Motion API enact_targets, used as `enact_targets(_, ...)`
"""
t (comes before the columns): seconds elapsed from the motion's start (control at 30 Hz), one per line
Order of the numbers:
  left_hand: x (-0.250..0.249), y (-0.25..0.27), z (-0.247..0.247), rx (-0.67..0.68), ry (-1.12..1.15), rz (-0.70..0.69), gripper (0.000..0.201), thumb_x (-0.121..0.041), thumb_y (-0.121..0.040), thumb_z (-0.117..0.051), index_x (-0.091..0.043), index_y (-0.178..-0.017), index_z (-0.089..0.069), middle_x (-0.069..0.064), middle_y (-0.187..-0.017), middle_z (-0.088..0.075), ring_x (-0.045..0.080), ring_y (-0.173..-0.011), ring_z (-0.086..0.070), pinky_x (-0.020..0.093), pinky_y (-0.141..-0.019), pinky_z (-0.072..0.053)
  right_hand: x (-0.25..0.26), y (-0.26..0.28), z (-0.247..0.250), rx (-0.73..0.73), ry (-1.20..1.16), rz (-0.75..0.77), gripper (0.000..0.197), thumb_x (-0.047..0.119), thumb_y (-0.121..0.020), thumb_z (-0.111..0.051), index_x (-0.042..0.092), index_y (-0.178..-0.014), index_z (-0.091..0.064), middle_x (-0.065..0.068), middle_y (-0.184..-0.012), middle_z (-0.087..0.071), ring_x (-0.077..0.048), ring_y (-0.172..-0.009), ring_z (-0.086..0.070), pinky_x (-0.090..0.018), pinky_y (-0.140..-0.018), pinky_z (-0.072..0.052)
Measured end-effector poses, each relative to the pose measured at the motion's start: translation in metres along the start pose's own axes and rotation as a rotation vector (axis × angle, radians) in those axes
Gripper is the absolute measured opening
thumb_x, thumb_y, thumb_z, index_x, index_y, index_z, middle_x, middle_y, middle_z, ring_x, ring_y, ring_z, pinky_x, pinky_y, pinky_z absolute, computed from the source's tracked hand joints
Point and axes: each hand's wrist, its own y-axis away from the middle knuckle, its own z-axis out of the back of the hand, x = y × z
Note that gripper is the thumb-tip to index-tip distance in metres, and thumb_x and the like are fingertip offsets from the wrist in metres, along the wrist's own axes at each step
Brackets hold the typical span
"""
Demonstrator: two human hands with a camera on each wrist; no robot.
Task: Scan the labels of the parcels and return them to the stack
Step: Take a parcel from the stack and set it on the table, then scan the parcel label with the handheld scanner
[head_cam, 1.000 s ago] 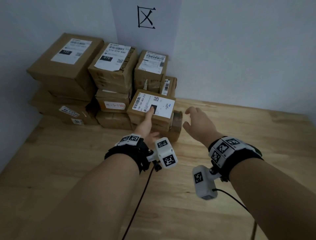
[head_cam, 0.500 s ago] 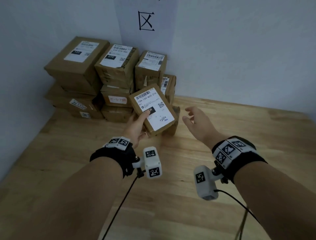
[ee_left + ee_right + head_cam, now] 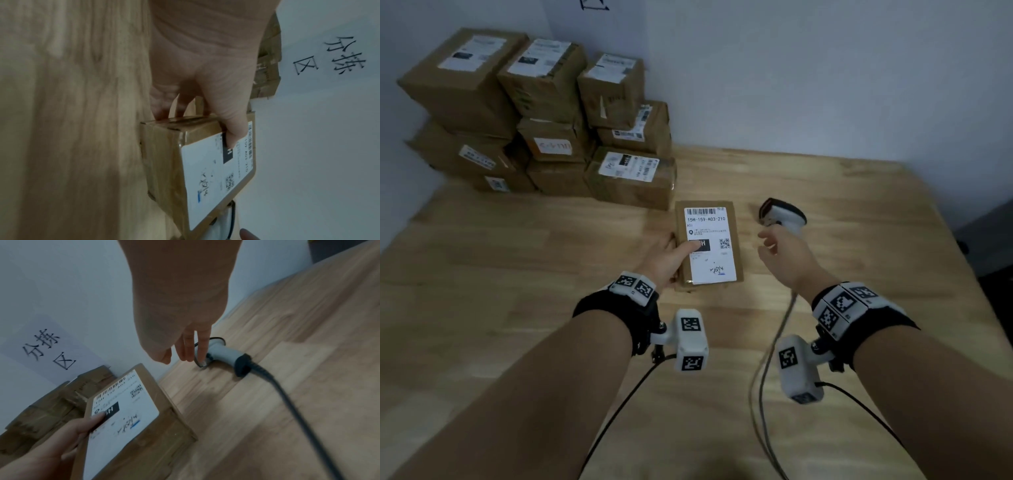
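A flat brown parcel (image 3: 736,240) with a white barcode label lies face up, low over the wooden table (image 3: 517,274). My left hand (image 3: 678,255) grips its left edge, thumb (image 3: 234,134) on the label and fingers (image 3: 162,112) underneath. I cannot tell whether the parcel (image 3: 164,162) rests on the table. To its right lies a grey-white barcode scanner (image 3: 786,214). My right hand (image 3: 768,241) is just in front of it, fingers (image 3: 202,347) straight and pointing at the scanner (image 3: 224,352); whether they touch it is unclear. The parcel stack (image 3: 544,113) stands at the back left.
The scanner's dark cable (image 3: 760,377) runs back between my arms towards me. A paper sign (image 3: 49,347) with handwritten characters hangs on the wall above the stack. A dark object (image 3: 993,233) stands beyond the table's right edge.
My left hand lifted the parcel off the stack and brought it down to the right, label up, in front of the stack. My right hand moved right towards the scanner.
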Motion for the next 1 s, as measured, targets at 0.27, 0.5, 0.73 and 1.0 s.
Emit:
enact_targets(0.27,0.034,-0.01,-0.035,-0.065,-0.044,0.118,0.041,-0.036,-0.087,-0.06,-0.022,-0.125,-0.055,0.004,-0.107,-0.071,0.016,-0.081,-0.066,0.027,-0.063,-0.052,-0.057,0.011,0.013,-0.057,0.031,-0.219,0.024,0.013,-0.093,-0.049,0.004,-0.114,-0.056,-0.009,-0.093,-0.057,-0.022,-0.08,-0.051,-0.03,-0.064,-0.039)
enact_targets(0.5,0.032,-0.028,-0.037,-0.116,-0.072,0.144,0.043,-0.033,-0.091,-0.059,-0.014,-0.128,-0.051,0.001,-0.098,-0.067,0.009,-0.075,-0.061,0.025,-0.057,-0.048,-0.076,-0.032,0.006,-0.034,-0.028,-0.384,0.043,0.025,-0.094,-0.054,-0.009,-0.121,-0.051,-0.024,-0.107,-0.06,-0.036,-0.089,-0.059,-0.036,-0.062,-0.046)
enact_targets(0.73,0.029,-0.038,-0.027,-0.048,-0.104,0.244,0.049,-0.035,-0.089,-0.062,-0.014,-0.13,-0.046,0.006,-0.114,-0.064,0.016,-0.085,-0.061,0.032,-0.063,-0.051,-0.078,-0.08,-0.019,-0.107,-0.066,-0.49,0.045,0.032,-0.092,-0.057,-0.004,-0.119,-0.05,-0.025,-0.121,-0.055,-0.04,-0.108,-0.055,-0.043,-0.083,-0.047)
enact_targets(1.0,0.024,-0.039,-0.024,-0.047,-0.126,0.204,0.048,-0.03,-0.088,-0.065,-0.01,-0.128,-0.048,0.001,-0.102,-0.063,0.015,-0.082,-0.062,0.034,-0.061,-0.053,-0.069,-0.084,-0.019,-0.124,-0.365,-0.494,0.024,0.014,-0.074,-0.07,-0.003,-0.087,-0.058,-0.012,-0.074,-0.058,-0.029,-0.074,-0.058,-0.037,-0.061,-0.046)
